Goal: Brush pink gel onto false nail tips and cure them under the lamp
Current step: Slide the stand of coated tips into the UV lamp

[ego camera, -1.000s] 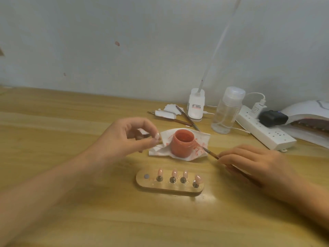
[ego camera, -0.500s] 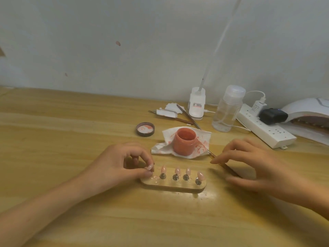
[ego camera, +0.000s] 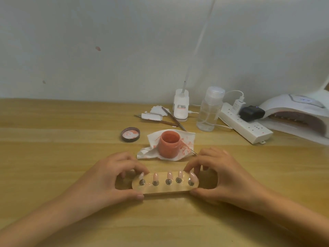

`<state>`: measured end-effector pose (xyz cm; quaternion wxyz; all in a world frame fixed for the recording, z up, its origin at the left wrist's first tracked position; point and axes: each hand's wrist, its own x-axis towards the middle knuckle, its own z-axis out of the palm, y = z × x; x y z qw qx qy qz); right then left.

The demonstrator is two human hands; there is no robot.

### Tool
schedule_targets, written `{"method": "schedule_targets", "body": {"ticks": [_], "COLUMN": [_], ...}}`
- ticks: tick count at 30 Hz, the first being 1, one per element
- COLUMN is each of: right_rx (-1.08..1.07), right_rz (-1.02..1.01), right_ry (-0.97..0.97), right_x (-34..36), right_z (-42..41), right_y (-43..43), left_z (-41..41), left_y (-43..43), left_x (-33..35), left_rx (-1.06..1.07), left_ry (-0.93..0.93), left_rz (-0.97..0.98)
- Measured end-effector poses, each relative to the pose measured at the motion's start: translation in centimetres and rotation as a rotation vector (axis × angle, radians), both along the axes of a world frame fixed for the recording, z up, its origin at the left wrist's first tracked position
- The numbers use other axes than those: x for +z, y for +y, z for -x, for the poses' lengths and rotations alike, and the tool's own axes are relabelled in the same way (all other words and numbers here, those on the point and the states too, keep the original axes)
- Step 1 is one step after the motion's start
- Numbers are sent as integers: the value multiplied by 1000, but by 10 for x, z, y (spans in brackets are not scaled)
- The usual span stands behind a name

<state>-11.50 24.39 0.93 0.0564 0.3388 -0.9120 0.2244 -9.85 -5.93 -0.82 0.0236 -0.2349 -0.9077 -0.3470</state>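
Note:
A wooden holder [ego camera: 165, 188] carries several pink nail tips [ego camera: 169, 175] on small metal stands. My left hand [ego camera: 108, 177] grips its left end, thumb in front and fingers behind. My right hand [ego camera: 225, 175] grips the right end the same way. Behind the holder an open pot of pink gel [ego camera: 169, 144] stands on a stained white tissue [ego camera: 187, 139]. The brush [ego camera: 194, 152] lies on the table by the tissue, mostly hidden by my right hand. The white curing lamp [ego camera: 299, 111] stands at the far right.
The pot's lid [ego camera: 130, 134] lies left of the tissue. Further back are spare brushes [ego camera: 173, 118], white wipes [ego camera: 154, 114], a small white bottle [ego camera: 181, 107], a clear pump bottle [ego camera: 210, 111] and a white power strip [ego camera: 243, 123] with plugs.
My left hand set a nail tip into the holder's left slot, then gripped that end. My right hand let go of the brush and took hold of the holder's right end.

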Motion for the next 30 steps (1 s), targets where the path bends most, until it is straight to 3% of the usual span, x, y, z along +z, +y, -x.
{"method": "schedule_targets", "body": {"ticks": [5,10,15,18,25,30], "right_rx": [-163,-492,-820,-932,-907,-800], "right_rz": [69,178,163,199,252,268], "right_ry": [33,56,14,24,44,-116], "right_x": [13,24,8,-4,-15,-13], "right_z": [-29,-58,-57,-37,19,36], "right_y": [64,168,262,289,288,279], "left_z": [7,21,39,53,80,80], "left_y": [65,162,247,284,311,309], "left_x": [12,25,19,12,1,-8], "left_rx": [-140,-260,-428,-437,-422,-417], "left_ry": [129,128,218,223,244,272], "left_rz": [-35,-153,185,252,318,309]}}
